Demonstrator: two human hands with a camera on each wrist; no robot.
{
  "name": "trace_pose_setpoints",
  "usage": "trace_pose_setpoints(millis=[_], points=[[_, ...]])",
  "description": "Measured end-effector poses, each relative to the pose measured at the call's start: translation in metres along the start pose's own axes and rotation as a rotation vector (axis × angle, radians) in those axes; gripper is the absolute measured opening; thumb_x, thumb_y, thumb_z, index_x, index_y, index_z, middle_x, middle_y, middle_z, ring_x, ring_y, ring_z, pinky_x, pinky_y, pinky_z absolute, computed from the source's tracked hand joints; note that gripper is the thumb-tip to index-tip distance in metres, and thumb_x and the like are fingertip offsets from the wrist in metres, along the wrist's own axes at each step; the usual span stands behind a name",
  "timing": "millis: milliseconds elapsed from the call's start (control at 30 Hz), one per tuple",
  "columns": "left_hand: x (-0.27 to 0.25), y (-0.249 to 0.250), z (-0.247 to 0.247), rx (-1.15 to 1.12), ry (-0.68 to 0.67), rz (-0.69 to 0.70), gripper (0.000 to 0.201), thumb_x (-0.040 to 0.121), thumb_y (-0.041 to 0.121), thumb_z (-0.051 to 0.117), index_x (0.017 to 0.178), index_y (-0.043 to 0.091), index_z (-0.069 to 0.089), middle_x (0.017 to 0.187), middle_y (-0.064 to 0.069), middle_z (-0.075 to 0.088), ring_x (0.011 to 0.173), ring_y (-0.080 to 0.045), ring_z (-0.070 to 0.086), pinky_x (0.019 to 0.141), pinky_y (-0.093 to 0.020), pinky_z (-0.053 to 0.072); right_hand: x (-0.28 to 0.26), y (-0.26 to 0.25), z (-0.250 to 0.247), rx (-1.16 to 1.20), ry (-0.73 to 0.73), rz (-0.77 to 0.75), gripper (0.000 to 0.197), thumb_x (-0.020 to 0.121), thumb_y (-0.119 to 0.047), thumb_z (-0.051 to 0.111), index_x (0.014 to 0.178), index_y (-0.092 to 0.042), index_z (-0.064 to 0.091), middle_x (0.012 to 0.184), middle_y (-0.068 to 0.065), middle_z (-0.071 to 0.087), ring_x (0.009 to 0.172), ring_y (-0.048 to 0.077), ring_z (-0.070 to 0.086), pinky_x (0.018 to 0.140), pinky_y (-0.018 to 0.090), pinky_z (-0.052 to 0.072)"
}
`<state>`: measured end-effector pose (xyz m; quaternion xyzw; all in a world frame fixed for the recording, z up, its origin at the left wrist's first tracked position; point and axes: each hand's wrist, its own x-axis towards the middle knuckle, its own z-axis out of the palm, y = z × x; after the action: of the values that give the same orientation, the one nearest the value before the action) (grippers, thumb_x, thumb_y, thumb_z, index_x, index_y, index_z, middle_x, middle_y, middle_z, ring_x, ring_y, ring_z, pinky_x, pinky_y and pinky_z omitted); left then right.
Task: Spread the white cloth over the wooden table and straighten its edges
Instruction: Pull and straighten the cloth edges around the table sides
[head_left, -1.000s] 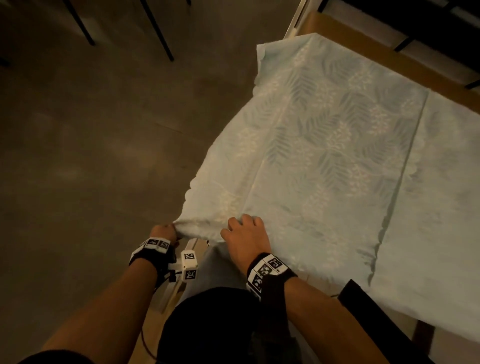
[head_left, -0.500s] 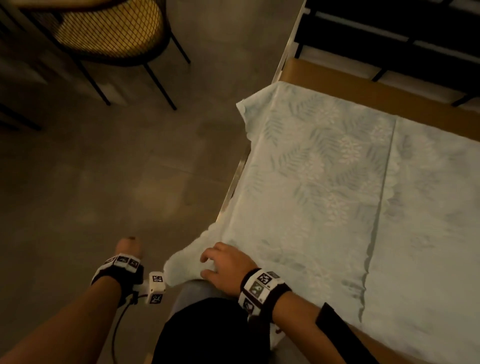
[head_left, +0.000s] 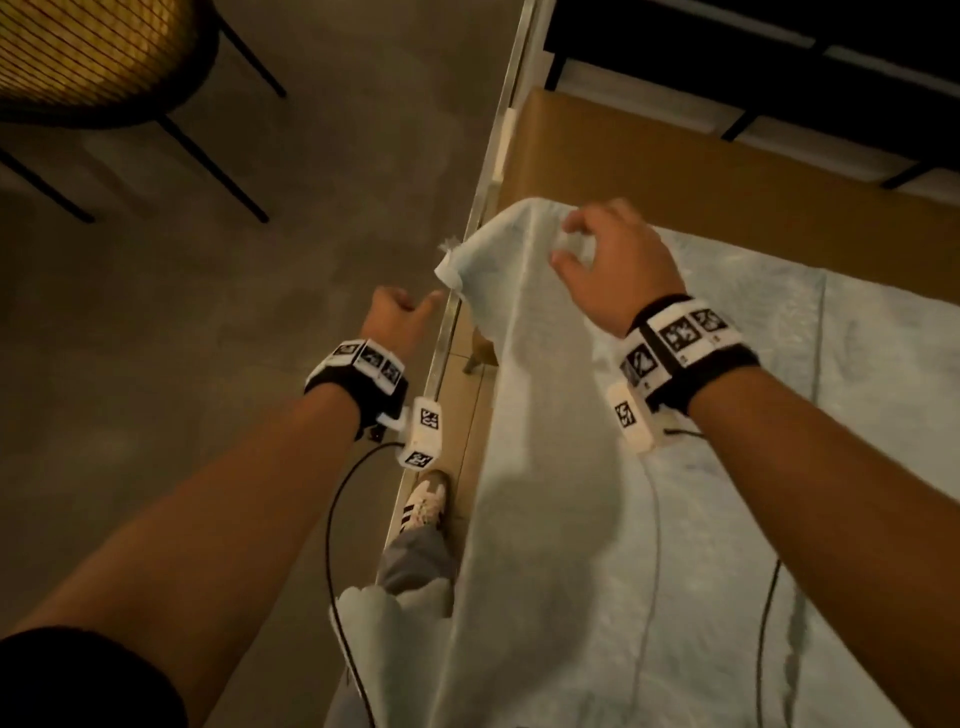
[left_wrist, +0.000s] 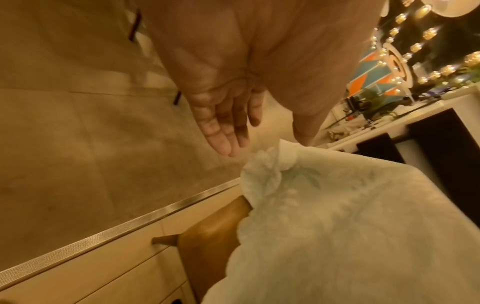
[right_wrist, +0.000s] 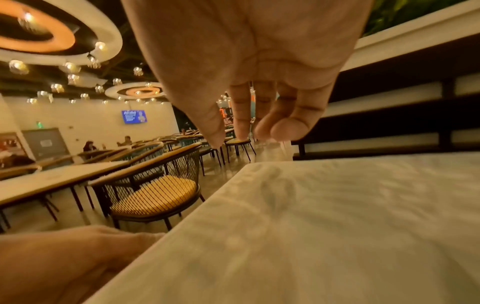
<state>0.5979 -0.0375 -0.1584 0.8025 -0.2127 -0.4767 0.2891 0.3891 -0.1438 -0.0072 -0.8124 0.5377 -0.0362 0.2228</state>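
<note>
The white leaf-patterned cloth (head_left: 727, 519) lies over the wooden table (head_left: 623, 156), whose far strip is bare. The cloth's left side hangs over the table edge, and its far-left corner (head_left: 449, 267) is crumpled. My left hand (head_left: 400, 317) is just left of that corner; in the left wrist view its fingers (left_wrist: 221, 131) are straight and hold nothing, a little short of the cloth (left_wrist: 363, 226). My right hand (head_left: 608, 254) hovers over the cloth's far edge. Its fingers (right_wrist: 259, 123) hang loosely curled above the flat cloth (right_wrist: 337, 226), gripping nothing.
A wire chair with a yellow seat (head_left: 78, 52) stands on the floor at the far left. A metal floor strip (head_left: 467, 249) runs along the table's left side, by my shoe (head_left: 423, 499). A dark railing (head_left: 779, 52) backs the table. Wrist cables hang below both arms.
Both hands left the cloth's near-left corner and reached forward to its far-left corner. The left hand let go of the near corner it gripped. The right hand lifted off the cloth.
</note>
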Motion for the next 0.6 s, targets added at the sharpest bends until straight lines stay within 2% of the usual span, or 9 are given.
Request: trace_pose_setpoints(millis=[100,133,200,233,300,367,467,533,600], points=[[0.033,0.038,0.019,-0.093,-0.025,0.035,0.081,0.073,0.048,0.079,0.132,0.015,0.034,0.104,0.004,0.053,0.085,-0.011,0.057,0.067,-0.024,0.047,0.059,-0.007,0.005,-0.129,-0.035,-0.009,0.050,0.092,-0.041,0.061,0.135,-0.019,0.049,0.138,0.004,0.047,0.122,0.026,0.051,0.099,0.042,0.046],[0.041,0.046,0.026,-0.096,-0.031,0.048,0.085,0.072,0.042,0.082,0.134,0.013,0.031,0.106,0.002,0.052,0.087,-0.014,0.056,0.072,-0.026,0.048,0.073,-0.009,0.010,-0.138,-0.068,0.012,0.055,0.091,-0.042,0.061,0.139,-0.019,0.046,0.143,0.004,0.045,0.127,0.028,0.048,0.103,0.045,0.044],[0.059,0.054,0.038,-0.044,-0.014,0.040,0.071,0.078,0.028,0.078,0.132,0.010,0.036,0.107,0.000,0.051,0.089,-0.017,0.054,0.075,-0.026,0.044,0.094,-0.010,0.024,-0.142,-0.174,0.080,0.061,0.090,-0.043,0.062,0.143,-0.019,0.043,0.148,0.007,0.043,0.134,0.030,0.043,0.107,0.048,0.040],[0.067,0.056,0.043,-0.023,0.024,0.030,0.056,0.083,0.024,0.072,0.128,0.010,0.043,0.105,0.000,0.053,0.088,-0.017,0.054,0.072,-0.025,0.043,0.100,-0.009,0.032,-0.172,-0.225,0.100,0.060,0.090,-0.045,0.062,0.141,-0.019,0.045,0.145,0.008,0.048,0.132,0.032,0.046,0.104,0.047,0.042],[0.076,0.057,0.043,-0.043,0.083,-0.011,0.032,0.088,0.023,0.061,0.117,0.009,0.059,0.102,-0.004,0.064,0.088,-0.020,0.061,0.065,-0.024,0.044,0.105,-0.003,0.047,-0.255,-0.225,0.082,0.045,0.089,-0.045,0.059,0.127,-0.021,0.056,0.126,0.007,0.062,0.114,0.032,0.058,0.084,0.040,0.048],[0.084,0.050,0.036,-0.064,0.085,-0.059,0.028,0.091,0.024,0.056,0.109,0.007,0.069,0.105,-0.013,0.070,0.093,-0.028,0.066,0.068,-0.025,0.045,0.105,0.001,0.054,-0.276,-0.139,0.047,0.029,0.090,-0.042,0.054,0.111,-0.022,0.061,0.105,0.004,0.067,0.094,0.029,0.062,0.070,0.035,0.043],[0.090,0.036,0.023,-0.195,0.014,-0.189,0.029,0.094,0.023,0.053,0.115,0.008,0.067,0.119,-0.017,0.067,0.096,-0.032,0.066,0.072,-0.033,0.052,0.102,0.002,0.059,-0.225,-0.089,0.039,0.019,0.093,-0.038,0.051,0.098,-0.022,0.060,0.091,-0.001,0.062,0.082,0.024,0.057,0.066,0.033,0.040],[0.082,0.033,0.015,-0.377,0.011,-0.243,0.019,0.093,0.021,0.054,0.098,0.011,0.069,0.103,-0.016,0.069,0.073,-0.027,0.066,0.068,-0.034,0.056,0.101,0.002,0.060,-0.214,-0.086,0.037,0.012,0.093,-0.034,0.051,0.090,-0.023,0.057,0.085,-0.004,0.057,0.082,0.025,0.057,0.066,0.033,0.038],[0.080,0.030,0.005,-0.475,0.022,-0.305,0.018,0.091,0.022,0.057,0.081,0.013,0.067,0.087,-0.011,0.070,0.066,-0.024,0.065,0.067,-0.034,0.057,0.102,0.001,0.061,-0.212,-0.084,0.039,0.008,0.092,-0.030,0.052,0.088,-0.024,0.057,0.084,-0.004,0.056,0.085,0.027,0.058,0.067,0.034,0.040]])
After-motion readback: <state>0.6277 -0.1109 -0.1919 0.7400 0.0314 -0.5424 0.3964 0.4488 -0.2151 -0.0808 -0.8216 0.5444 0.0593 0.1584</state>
